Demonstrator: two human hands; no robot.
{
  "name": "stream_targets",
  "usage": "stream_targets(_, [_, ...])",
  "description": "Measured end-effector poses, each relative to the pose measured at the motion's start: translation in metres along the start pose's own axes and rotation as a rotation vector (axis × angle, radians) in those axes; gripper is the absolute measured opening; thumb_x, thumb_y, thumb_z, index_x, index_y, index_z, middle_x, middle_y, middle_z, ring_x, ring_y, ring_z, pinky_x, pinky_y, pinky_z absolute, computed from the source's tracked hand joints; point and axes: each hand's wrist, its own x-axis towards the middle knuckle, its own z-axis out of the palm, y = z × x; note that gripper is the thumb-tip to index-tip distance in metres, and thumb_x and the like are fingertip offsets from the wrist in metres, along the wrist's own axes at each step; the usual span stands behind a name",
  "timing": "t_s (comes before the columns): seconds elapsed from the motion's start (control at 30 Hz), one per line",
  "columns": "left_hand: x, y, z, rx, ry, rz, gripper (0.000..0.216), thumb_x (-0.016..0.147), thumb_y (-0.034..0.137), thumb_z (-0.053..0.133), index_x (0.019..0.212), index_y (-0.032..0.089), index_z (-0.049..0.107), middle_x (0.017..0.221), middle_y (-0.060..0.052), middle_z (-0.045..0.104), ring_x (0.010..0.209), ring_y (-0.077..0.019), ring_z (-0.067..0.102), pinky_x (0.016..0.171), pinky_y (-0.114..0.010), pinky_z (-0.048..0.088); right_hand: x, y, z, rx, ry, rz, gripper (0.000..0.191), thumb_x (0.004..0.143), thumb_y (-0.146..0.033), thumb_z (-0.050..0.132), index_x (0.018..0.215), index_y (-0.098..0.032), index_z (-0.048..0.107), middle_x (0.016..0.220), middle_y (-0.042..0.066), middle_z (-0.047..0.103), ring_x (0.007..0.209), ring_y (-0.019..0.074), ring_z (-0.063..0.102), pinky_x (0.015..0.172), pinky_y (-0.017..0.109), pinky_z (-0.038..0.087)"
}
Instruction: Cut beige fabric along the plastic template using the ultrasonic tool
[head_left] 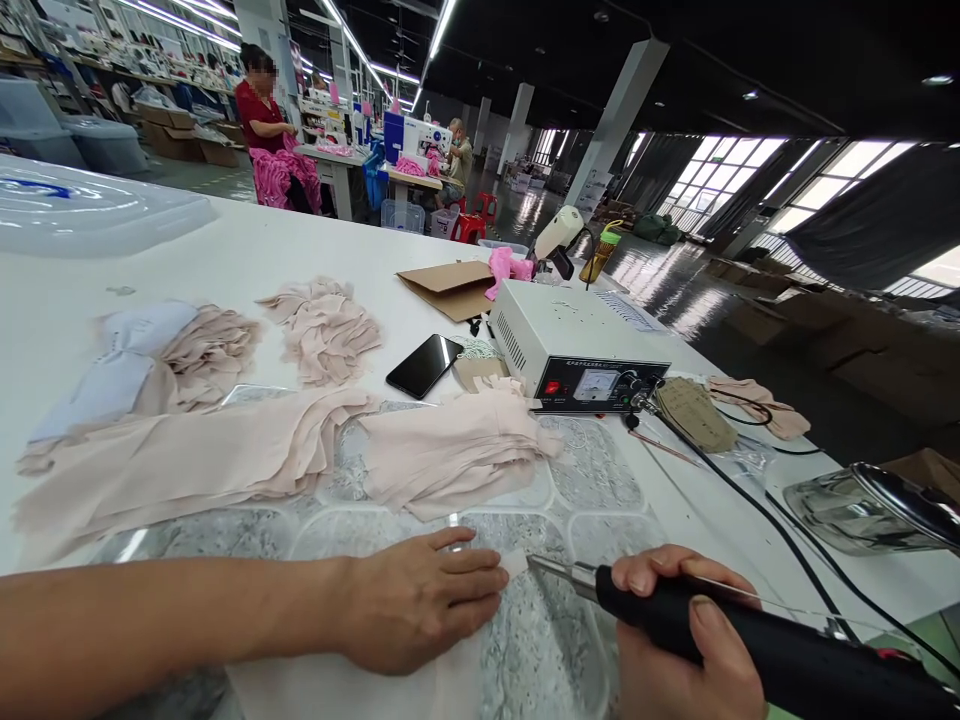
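Note:
My left hand (pixel 420 600) lies flat, fingers stretched out, pressing a pale fabric piece (pixel 390 690) onto the lace-patterned glass sheet (pixel 555 650). A small white corner of that fabric (pixel 516 562) sticks out at my fingertips. My right hand (pixel 675 640) is wrapped round the black handle of a hand-held cutting tool (pixel 750 650). Its thin metal tip (pixel 551 570) points left and touches the fabric corner just beside my left fingertips.
Stacks of pale pink fabric pieces (pixel 450 450) lie behind my hands. A white control box (pixel 577 350), a phone (pixel 424 365), cardboard (pixel 450 285) and black cables (pixel 757 510) sit to the right. A metal dish (pixel 862 510) stands at the table's right edge. People sit at sewing tables in the background.

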Motion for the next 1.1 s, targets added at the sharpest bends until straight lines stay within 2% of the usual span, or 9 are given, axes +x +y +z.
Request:
stream_targets(0.1, [0.0,-0.001,0.001,-0.013,0.008,0.007,0.027,0.103,0.014,0.04,0.117,0.006,0.062,0.126,-0.014,0.066,0.123,-0.0233,0.056,0.112,-0.04,0.036,0.001,-0.002,-0.003,0.021,0.004,0.001,0.01,0.068,-0.023,0.054,0.078,-0.022,0.055,0.07,-0.003,0.048,0.053,0.0119,0.05,0.049,0.028,0.045])
stream_targets(0.27, [0.0,-0.002,0.002,-0.026,-0.011,0.015,0.028,0.103,0.014,0.04,0.118,0.006,0.062,0.128,-0.014,0.066,0.125,-0.0232,0.055,0.114,-0.041,0.035,0.001,0.0,-0.008,0.005,-0.072,-0.007,0.008,0.071,-0.024,0.058,0.078,-0.021,0.058,0.069,-0.002,0.051,0.052,0.0123,0.05,0.048,0.029,0.045])
stream_targets(0.47, [-0.002,-0.005,0.001,-0.051,-0.046,0.098,0.033,0.101,0.012,0.038,0.121,0.002,0.062,0.13,-0.017,0.064,0.126,-0.0247,0.055,0.115,-0.04,0.037,0.0,0.002,-0.003,-0.003,-0.015,0.012,0.008,0.069,-0.024,0.057,0.077,-0.021,0.055,0.069,-0.002,0.05,0.052,0.0117,0.05,0.048,0.029,0.047])
stream_targets(0.83, [0.006,-0.005,-0.008,-0.003,-0.065,0.146,0.033,0.1,0.01,0.038,0.115,0.001,0.067,0.124,-0.018,0.066,0.114,-0.0242,0.061,0.102,-0.036,0.047,0.002,0.001,-0.001,-0.017,-0.017,0.009,0.009,0.068,-0.024,0.057,0.076,-0.021,0.056,0.07,-0.002,0.051,0.052,0.0114,0.05,0.049,0.029,0.048])
stream_targets(1.1, [0.005,-0.005,-0.007,-0.006,-0.079,0.152,0.036,0.1,0.01,0.034,0.114,0.001,0.066,0.125,-0.019,0.065,0.116,-0.0251,0.059,0.101,-0.037,0.047,-0.003,0.0,0.003,0.054,-0.183,0.021,0.007,0.075,-0.026,0.059,0.08,-0.021,0.059,0.069,-0.002,0.053,0.05,0.0109,0.051,0.046,0.027,0.046])
